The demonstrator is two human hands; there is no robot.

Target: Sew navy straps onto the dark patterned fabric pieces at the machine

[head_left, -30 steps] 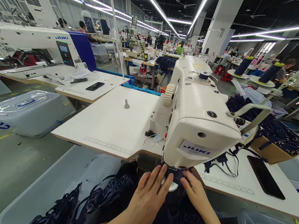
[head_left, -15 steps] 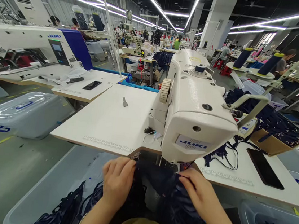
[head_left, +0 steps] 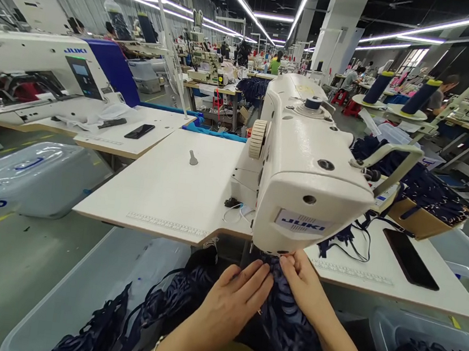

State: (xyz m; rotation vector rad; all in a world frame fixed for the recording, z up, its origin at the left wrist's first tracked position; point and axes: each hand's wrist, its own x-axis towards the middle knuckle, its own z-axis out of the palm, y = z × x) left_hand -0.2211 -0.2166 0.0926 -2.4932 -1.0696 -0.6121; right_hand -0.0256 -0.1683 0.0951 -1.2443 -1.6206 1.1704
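Under the head of the white sewing machine [head_left: 322,192], a bunch of navy fabric straps [head_left: 290,327] hangs down toward my lap. My right hand [head_left: 304,284] pinches the navy fabric close below the machine head, thumb and fingers together. On the left side of the same fabric lies my left hand [head_left: 236,298], fingers stretched out and fingertips touching it; its thumb is hidden. The machine head covers the needle area. More navy straps [head_left: 93,317] trail out of the clear plastic bin [head_left: 53,290] at my lower left.
The white table [head_left: 165,184] carries a small grey metal piece [head_left: 193,158]. On the right are a black phone [head_left: 410,257] and a cardboard box [head_left: 425,222] heaped with navy straps. Another bin [head_left: 387,325] stands lower right, and a lidded bin [head_left: 33,179] stands on the left floor.
My left hand has moved right, from holding the fabric out at the side to lying by my right hand. My right hand has moved up slightly, bringing the fabric under the machine head.
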